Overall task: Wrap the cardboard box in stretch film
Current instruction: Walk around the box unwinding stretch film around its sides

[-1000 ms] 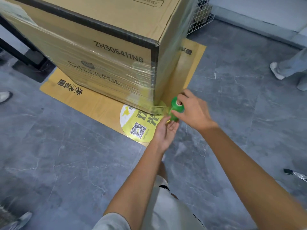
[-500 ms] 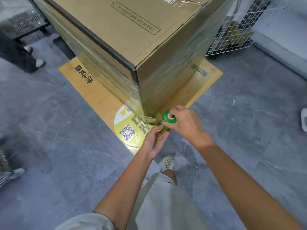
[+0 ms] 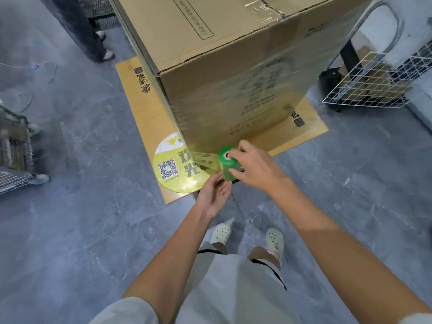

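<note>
A large cardboard box stands upright on a flat yellow cardboard sheet on the floor. Clear film covers its lower sides. A small green roll of stretch film is upright near the box's bottom front corner, with a strip of film stretched from it to that corner. My right hand grips the roll from the top and side. My left hand is just under the roll, palm up, fingers touching its lower end.
A white wire basket and a black stand sit right of the box. A person's dark trouser legs stand at the far left. A wire cart is at the left edge. My own feet are on the grey floor.
I have moved round the box's corner to the right, so its right face now shows. The roll has moved right with both hands, paying film out from the corner.
</note>
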